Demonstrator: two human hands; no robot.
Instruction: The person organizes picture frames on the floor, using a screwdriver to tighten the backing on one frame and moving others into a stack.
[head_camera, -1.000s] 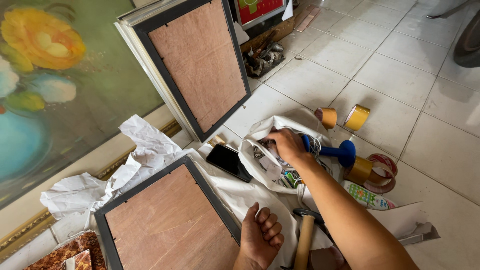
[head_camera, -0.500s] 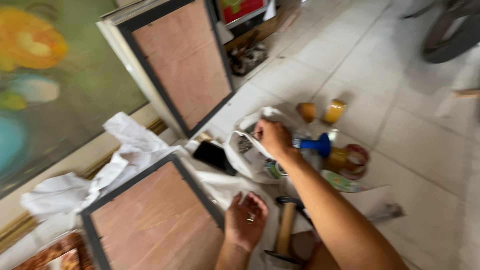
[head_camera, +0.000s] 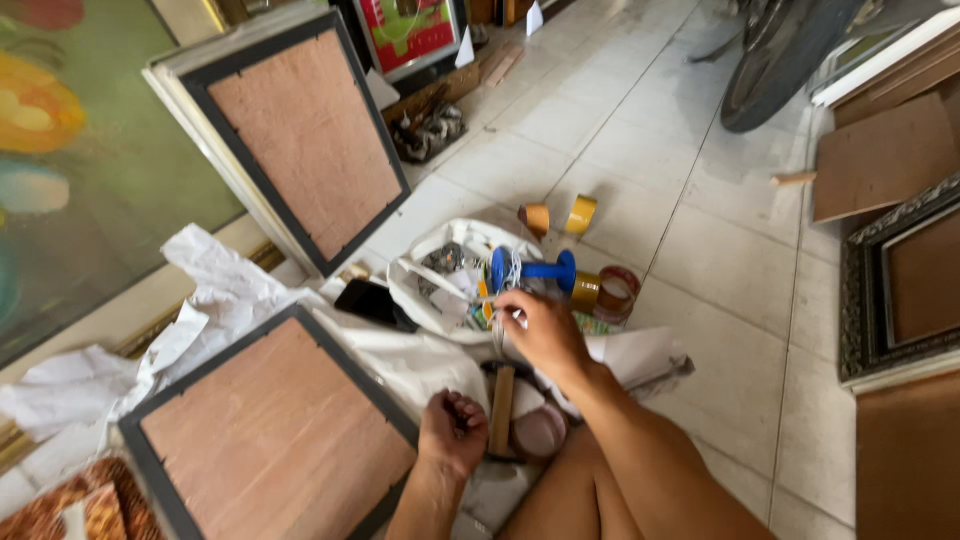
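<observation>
Red-green framed sign (head_camera: 405, 32) top centre; black phone (head_camera: 372, 301) (screen dark) beside white bag (head_camera: 440, 275)

White tiled floor (head_camera: 720, 260): two tape rolls (head_camera: 560, 215) beyond the right grip (head_camera: 540, 330), a blue spool (head_camera: 530, 270) just past it, crumpled paper (head_camera: 230, 290) far leftward.

you have a dark-framed board (head_camera: 305, 135) leaning at the wall, another framed board (head_camera: 275, 435) flat on crumpled white paper (head_camera: 215, 290), a black phone (head_camera: 372, 300), two tape rolls (head_camera: 558, 215) on the tiles, and a tyre (head_camera: 770, 60) beyond.
</observation>
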